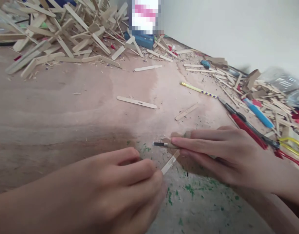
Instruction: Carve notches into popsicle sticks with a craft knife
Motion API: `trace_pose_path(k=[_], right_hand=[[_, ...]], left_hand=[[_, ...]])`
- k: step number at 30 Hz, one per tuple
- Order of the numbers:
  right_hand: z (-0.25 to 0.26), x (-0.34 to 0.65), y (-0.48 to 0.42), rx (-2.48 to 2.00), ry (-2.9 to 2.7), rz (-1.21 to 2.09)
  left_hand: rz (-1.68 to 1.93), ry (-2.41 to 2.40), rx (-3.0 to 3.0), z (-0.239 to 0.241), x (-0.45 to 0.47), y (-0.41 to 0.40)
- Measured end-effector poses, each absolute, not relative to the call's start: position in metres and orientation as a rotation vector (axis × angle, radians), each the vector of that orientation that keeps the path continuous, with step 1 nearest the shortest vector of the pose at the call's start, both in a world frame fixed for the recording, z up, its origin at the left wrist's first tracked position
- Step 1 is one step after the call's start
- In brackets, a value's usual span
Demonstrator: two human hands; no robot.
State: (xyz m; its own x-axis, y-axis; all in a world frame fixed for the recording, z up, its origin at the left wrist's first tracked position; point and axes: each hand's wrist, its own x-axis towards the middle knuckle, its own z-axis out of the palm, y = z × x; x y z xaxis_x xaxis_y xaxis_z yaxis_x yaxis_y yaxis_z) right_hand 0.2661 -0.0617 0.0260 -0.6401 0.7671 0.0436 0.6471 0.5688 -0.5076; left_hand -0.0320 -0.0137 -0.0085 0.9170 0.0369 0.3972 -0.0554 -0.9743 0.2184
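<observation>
My left hand (125, 185) is closed, its fingertips on the near end of a wooden craft stick (168, 165). A notch or pencilled mark shows on the stick's upper face. My right hand (219, 152) is wrapped round a small chisel (160, 144) with a short flat metal blade, which points left just above the stick. The stick's far end runs up to the right fingertips; its near end is hidden by my left fingers. Beyond my hands lie a craft stick with a small slot (139, 103) and a shorter marked stick (187, 111).
A big heap of craft sticks (76, 29) fills the back left, beside a blue block-like object (143, 40). At right lie a yellow pencil (198, 90), a red-and-black long-bladed tool (249, 126), a blue pen-like item (258, 113), yellow handle loops (292, 146) and more wood scraps.
</observation>
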Motion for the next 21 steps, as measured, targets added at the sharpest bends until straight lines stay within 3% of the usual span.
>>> trace_pose_path(k=[10,21], right_hand=[[0.049,0.296,-0.075,-1.265,-2.46,0.759],[0.03,0.28,-0.072,-1.262,-2.408,0.826]], left_hand=[[0.617,-0.039,2.78,-0.014,-0.03,-0.013],[0.544,-0.075,2.777,-0.017,-0.028,-0.021]])
